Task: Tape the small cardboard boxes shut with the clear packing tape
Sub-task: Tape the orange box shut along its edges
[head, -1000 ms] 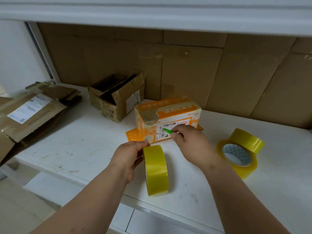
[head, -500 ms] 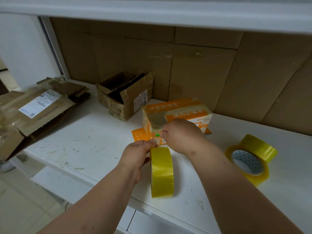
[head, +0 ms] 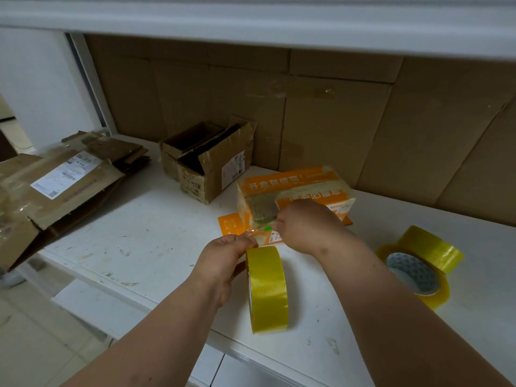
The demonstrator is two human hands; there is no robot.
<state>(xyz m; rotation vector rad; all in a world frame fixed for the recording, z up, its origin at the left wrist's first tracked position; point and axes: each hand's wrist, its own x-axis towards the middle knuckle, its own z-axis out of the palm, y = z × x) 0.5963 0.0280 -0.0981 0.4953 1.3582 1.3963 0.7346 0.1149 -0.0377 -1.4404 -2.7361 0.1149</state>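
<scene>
Upright on the white table point(head: 139, 247), the tape roll point(head: 268, 289) is gripped by the left hand point(head: 226, 258); the right hand point(head: 304, 224) pinches the pulled tape strip point(head: 258, 233) against the orange box point(head: 296, 188); two spare rolls point(head: 418, 263) lie rightward.

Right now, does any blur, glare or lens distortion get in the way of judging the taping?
Head view: sharp at centre, so the left hand on the upright tape roll and the right hand at the orange box read clearly; wide-angle bending bows the shelf edge overhead; lighting soft, shadows faint; mild sheen on the roll; the clear tape strip by the fingers is hard to make out.
</scene>
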